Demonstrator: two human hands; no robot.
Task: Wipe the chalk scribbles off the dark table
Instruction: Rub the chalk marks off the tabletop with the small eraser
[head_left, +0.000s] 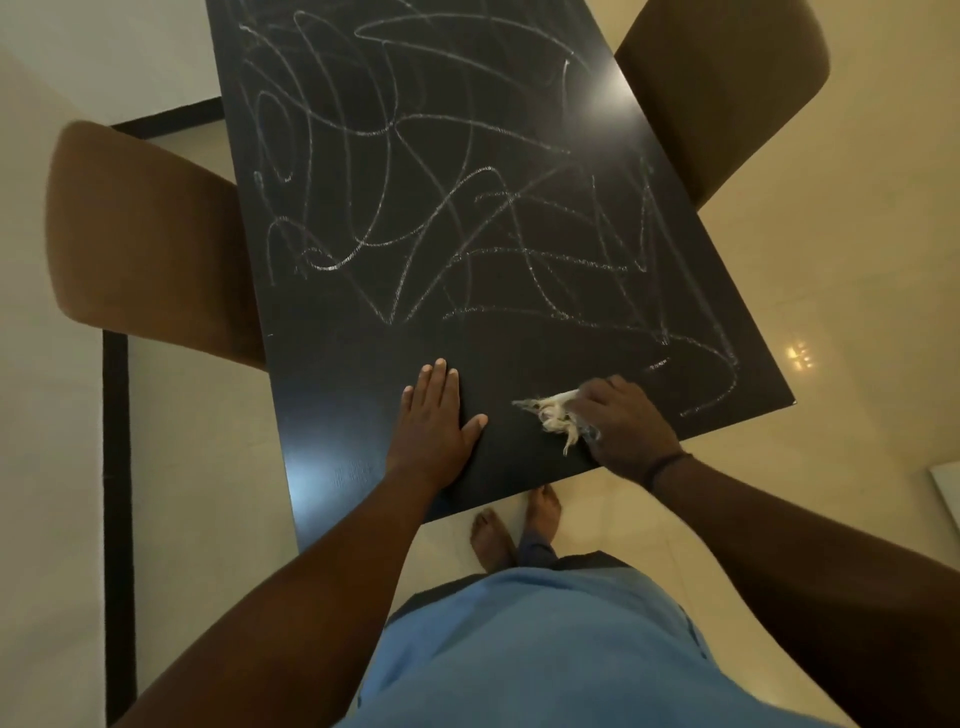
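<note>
The dark table (332, 415) is covered with white chalk scribbles (447, 171) over its middle and far part. A band along the near edge shows no chalk. My left hand (434, 421) lies flat on that bare band, fingers apart, holding nothing. My right hand (623, 423) presses a frayed white rag (553, 413) onto the table near the front right, its fingers closed over the cloth. A few chalk lines (711, 400) run just right of that hand, near the table's right corner.
A brown upholstered chair (150, 244) stands at the table's left side and another brown chair (727, 88) at the far right. The floor is pale tile. My bare feet (514, 530) stand just below the near table edge.
</note>
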